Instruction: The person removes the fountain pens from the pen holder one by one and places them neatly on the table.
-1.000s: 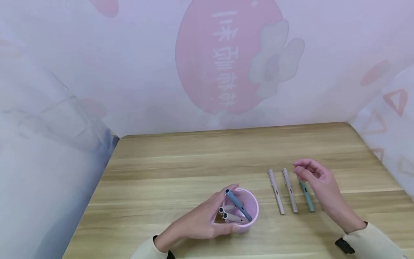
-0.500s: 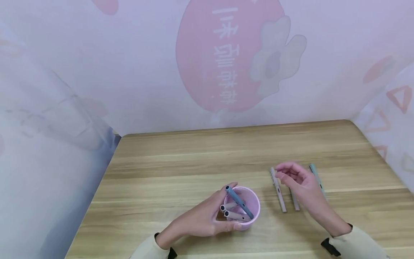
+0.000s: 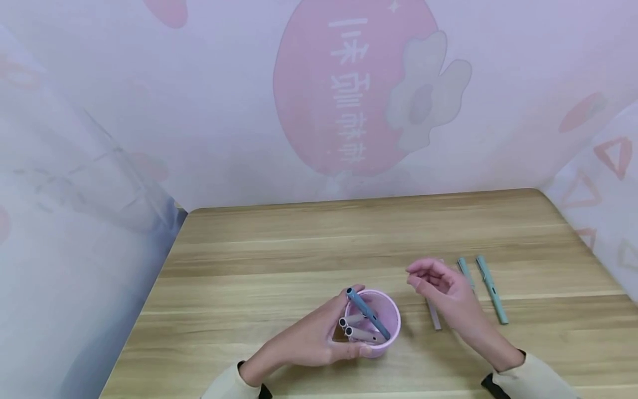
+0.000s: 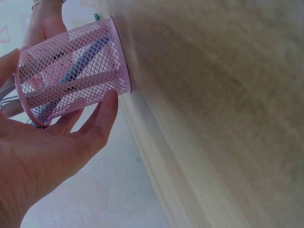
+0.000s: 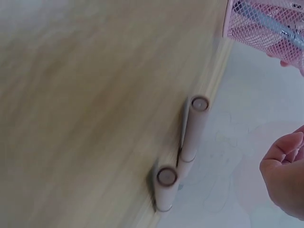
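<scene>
The left hand (image 3: 319, 341) curls round the pink mesh pen cup (image 3: 381, 321) on the bench (image 3: 299, 249), with pens inside. The right hand (image 3: 443, 291) hovers over two pinkish pens (image 5: 183, 161), fingers loosely bent, holding nothing. A bumped pen might roll away, or the light cup might tip.

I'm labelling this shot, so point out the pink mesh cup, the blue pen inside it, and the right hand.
pink mesh cup (image 3: 392, 324), head view, right rim.
blue pen (image 3: 367, 313), head view, mid barrel.
right hand (image 3: 448, 293), head view, back of hand.
</scene>
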